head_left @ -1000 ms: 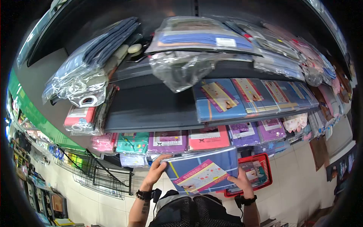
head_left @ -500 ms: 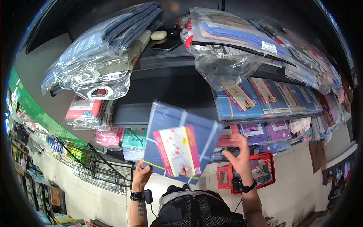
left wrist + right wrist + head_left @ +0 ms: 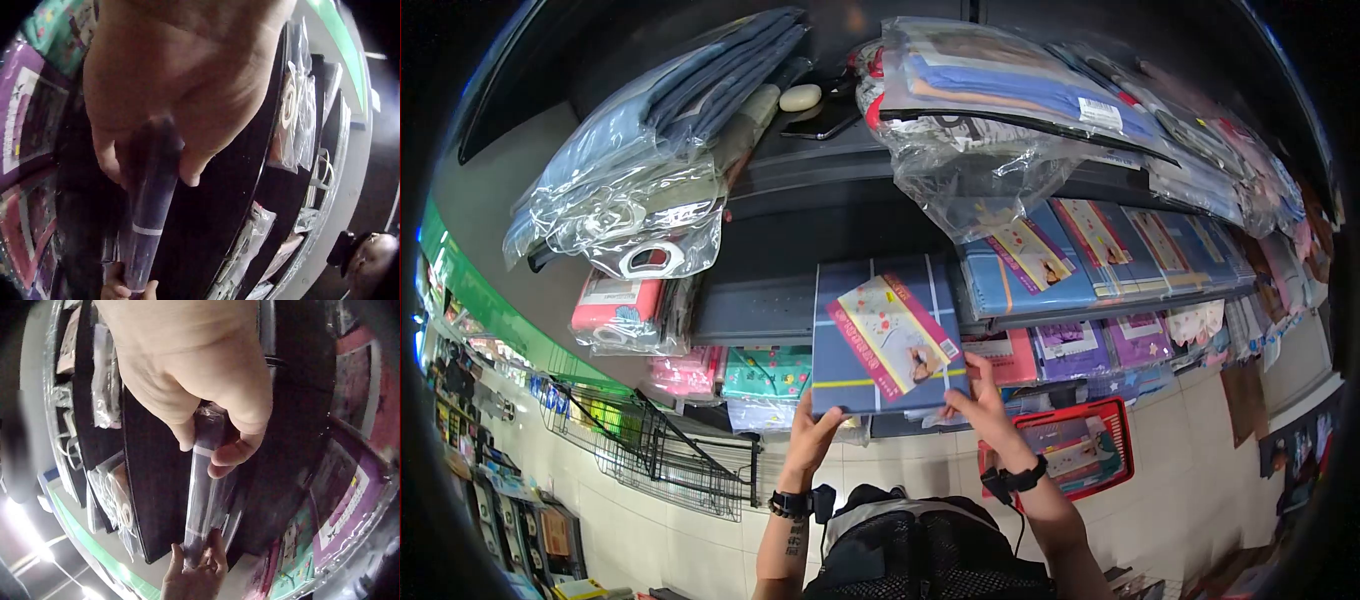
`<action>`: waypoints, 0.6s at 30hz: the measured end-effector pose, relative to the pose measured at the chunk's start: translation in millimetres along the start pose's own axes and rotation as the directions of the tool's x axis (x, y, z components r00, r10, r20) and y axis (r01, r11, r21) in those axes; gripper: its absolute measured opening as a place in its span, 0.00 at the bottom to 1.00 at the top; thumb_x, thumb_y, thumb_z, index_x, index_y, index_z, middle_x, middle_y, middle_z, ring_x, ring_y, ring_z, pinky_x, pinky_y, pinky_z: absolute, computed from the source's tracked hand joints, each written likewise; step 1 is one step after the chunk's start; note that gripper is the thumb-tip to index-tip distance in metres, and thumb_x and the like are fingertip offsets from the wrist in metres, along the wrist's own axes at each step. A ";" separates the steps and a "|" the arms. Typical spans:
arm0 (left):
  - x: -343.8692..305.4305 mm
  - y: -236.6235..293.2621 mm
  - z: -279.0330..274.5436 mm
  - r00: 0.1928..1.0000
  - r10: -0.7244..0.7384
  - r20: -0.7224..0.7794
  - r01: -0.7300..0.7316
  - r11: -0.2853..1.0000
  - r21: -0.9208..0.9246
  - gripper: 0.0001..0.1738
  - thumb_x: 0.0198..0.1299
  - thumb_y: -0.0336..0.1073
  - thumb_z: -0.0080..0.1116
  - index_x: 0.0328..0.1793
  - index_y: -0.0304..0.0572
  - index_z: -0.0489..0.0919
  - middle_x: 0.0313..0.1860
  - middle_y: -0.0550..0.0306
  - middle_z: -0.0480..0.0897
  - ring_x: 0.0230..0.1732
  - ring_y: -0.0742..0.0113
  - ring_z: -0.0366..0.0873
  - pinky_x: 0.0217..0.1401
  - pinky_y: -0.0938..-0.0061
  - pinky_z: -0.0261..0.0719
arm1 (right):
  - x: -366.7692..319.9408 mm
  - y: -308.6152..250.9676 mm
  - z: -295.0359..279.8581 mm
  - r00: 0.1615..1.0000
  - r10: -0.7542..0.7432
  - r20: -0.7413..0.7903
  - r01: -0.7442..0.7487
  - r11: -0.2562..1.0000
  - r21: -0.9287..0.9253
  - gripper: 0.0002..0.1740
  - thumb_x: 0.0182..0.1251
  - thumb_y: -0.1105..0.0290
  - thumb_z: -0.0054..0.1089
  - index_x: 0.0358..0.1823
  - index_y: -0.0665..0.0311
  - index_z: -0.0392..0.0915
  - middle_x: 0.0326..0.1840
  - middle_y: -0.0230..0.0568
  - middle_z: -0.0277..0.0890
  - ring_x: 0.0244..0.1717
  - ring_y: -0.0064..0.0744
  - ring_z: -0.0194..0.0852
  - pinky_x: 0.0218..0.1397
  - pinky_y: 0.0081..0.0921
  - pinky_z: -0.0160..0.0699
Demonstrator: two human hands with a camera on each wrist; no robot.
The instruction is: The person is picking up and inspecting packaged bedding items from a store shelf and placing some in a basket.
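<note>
Both hands hold a flat, plastic-wrapped pack of folded blue checked cloth [image 3: 840, 345], with a pink and yellow label slanted across its front. At its lower left corner, my left hand [image 3: 810, 440] grips the edge with the thumb on the front face. My right hand [image 3: 983, 405] pinches the lower right corner the same way. The pack overlaps the dark lower shelf in the head view. From the wrist views, the pack [image 3: 150, 206] appears edge-on between the thumb and fingers of each hand, its clear wrap shiny.
Similar blue packs [image 3: 1035, 262] lie to the right on the lower shelf. Bagged textiles [image 3: 1020, 80] hang over the upper shelf edge, where a phone [image 3: 820, 124] lies. A red basket [image 3: 1125, 470] stands on the floor at right, a black wire rack [image 3: 690, 455] at left.
The pack was turned: my right hand let go of it, then took its right corner again. It has since straightened and moved up toward the lower shelf.
</note>
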State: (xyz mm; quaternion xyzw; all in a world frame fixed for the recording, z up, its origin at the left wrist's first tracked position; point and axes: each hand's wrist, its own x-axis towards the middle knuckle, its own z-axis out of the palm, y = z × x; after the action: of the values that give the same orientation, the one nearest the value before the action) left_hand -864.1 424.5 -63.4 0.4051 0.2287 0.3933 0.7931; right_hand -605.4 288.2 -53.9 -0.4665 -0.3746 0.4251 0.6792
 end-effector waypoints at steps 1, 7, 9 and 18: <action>6.2 4.6 4.4 1.000 0.010 0.014 -0.012 0.986 0.165 0.32 0.62 0.30 0.62 0.71 0.35 0.62 0.60 0.52 0.75 0.55 0.63 0.77 0.59 0.69 0.76 | 5.6 1.7 -2.8 1.000 -0.019 -0.024 0.019 1.000 0.012 0.33 0.67 0.81 0.54 0.70 0.61 0.49 0.47 0.46 0.72 0.34 0.30 0.78 0.34 0.24 0.78; 47.1 17.7 37.2 0.868 0.479 0.132 -0.321 0.339 0.884 0.36 0.56 0.35 0.69 0.69 0.35 0.66 0.66 0.42 0.67 0.68 0.49 0.61 0.71 0.61 0.59 | 32.2 -8.1 -1.2 0.977 -0.127 -0.174 0.130 0.992 0.005 0.30 0.66 0.80 0.59 0.66 0.62 0.56 0.48 0.46 0.76 0.42 0.31 0.81 0.45 0.23 0.80; 62.9 20.6 41.6 0.835 0.507 0.212 -0.338 0.170 0.926 0.36 0.55 0.37 0.69 0.69 0.37 0.66 0.66 0.42 0.67 0.68 0.47 0.61 0.71 0.59 0.59 | 41.9 -0.1 -8.8 0.969 -0.127 -0.212 0.131 0.991 0.009 0.28 0.66 0.79 0.60 0.64 0.64 0.57 0.47 0.46 0.77 0.43 0.31 0.81 0.46 0.23 0.80; 114.3 10.6 38.0 0.836 0.477 0.270 -0.255 -0.097 0.962 0.34 0.62 0.49 0.61 0.71 0.46 0.66 0.70 0.52 0.67 0.73 0.52 0.58 0.71 0.52 0.47 | 75.2 26.4 -33.8 0.904 -0.082 -0.420 0.021 0.989 -0.148 0.09 0.71 0.70 0.58 0.43 0.69 0.72 0.32 0.40 0.79 0.27 0.26 0.81 0.27 0.18 0.78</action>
State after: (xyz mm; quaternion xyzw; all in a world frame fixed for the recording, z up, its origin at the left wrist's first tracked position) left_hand -775.9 503.2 -38.2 0.8469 0.3757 0.3552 0.1240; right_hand -553.9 352.7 -80.3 -0.5843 -0.2586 0.2680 0.7210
